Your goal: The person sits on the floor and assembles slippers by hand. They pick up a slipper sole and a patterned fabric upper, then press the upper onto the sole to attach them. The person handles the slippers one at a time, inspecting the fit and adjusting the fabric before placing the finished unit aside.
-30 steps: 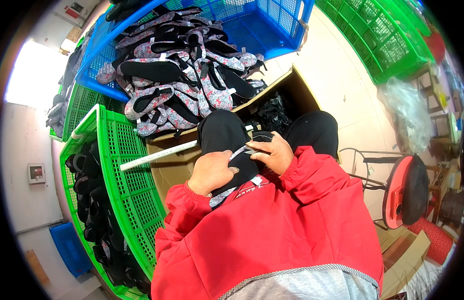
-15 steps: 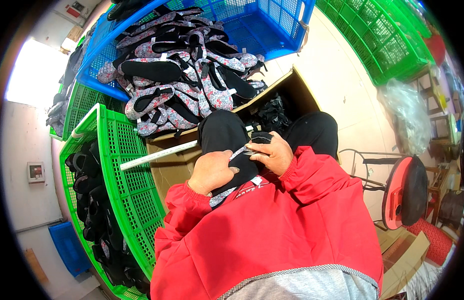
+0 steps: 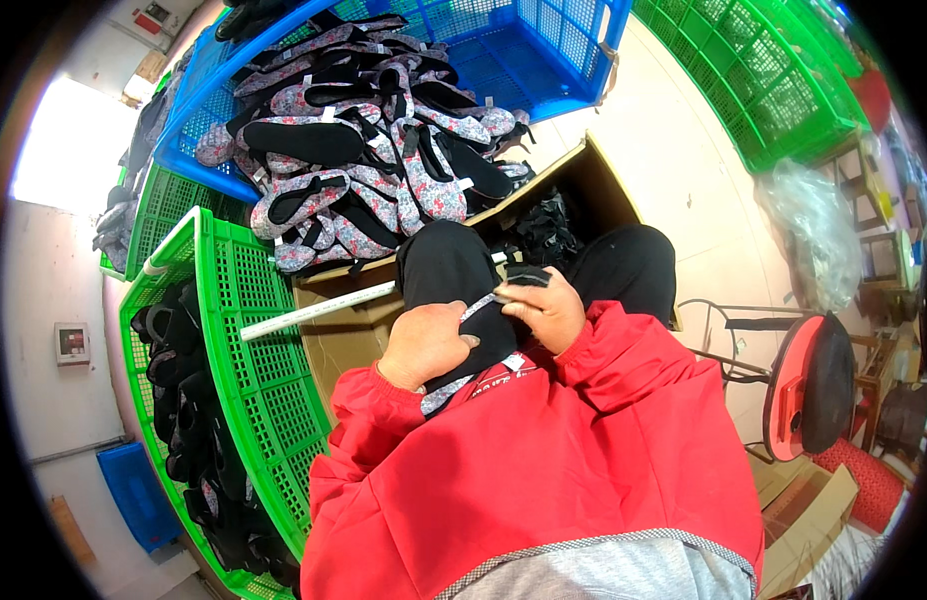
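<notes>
A floral shoe with grey, white and red patterned cloth lies across my lap, largely hidden by my hands and sleeves. My left hand is closed on its near left part, with the thumb pointing to the right. The fingers of my right hand pinch the patterned edge at the far end, beside a black piece that sticks up. Whether anything small sits inside the right-hand pinch is hidden. My black-trousered knees are on both sides of an open cardboard box holding black scraps.
Floral shoes are heaped in a blue crate ahead. At left stands a green crate with black shoes. A white pipe juts out by my left knee. A round red-and-black stool is at right.
The right fingers have shifted slightly along the shoe's edge. A small greyish sliver seen under them before no longer shows. My left hand stays almost where it was.
</notes>
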A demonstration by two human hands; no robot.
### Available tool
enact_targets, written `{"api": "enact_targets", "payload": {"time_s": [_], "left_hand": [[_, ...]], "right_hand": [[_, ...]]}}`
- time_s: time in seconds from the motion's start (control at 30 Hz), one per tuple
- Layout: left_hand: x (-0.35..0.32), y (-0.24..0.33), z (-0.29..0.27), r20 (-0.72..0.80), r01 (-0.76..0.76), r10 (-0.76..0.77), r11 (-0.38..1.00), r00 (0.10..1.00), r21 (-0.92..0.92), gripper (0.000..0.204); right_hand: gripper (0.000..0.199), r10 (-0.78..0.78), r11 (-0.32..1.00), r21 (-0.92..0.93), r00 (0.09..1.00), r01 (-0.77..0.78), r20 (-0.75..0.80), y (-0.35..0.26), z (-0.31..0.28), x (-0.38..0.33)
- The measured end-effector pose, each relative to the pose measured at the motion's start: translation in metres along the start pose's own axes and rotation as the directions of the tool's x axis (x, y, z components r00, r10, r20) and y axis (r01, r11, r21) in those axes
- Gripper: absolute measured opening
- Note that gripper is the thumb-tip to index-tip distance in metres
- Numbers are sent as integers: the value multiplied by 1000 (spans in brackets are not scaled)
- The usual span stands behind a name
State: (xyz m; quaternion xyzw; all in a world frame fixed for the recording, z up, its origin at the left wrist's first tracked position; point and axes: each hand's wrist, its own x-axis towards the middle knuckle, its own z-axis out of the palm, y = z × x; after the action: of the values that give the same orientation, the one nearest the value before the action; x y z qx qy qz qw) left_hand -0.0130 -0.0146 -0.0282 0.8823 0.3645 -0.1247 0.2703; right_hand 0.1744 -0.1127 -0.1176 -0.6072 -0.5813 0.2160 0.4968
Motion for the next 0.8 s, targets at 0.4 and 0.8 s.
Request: {"api": "enact_targets", "payload": {"time_s": [0.4, 0.8], "left_hand": [[0, -2, 2, 4, 14, -14, 1000, 1000, -17, 34], [-3, -7, -1, 20, 7, -6, 996, 1000, -87, 33]], "right_hand": [[31, 245, 955, 170, 970, -243, 9, -3, 2, 1], [13, 549, 815, 304, 825, -493, -135, 49, 19, 5]]}}
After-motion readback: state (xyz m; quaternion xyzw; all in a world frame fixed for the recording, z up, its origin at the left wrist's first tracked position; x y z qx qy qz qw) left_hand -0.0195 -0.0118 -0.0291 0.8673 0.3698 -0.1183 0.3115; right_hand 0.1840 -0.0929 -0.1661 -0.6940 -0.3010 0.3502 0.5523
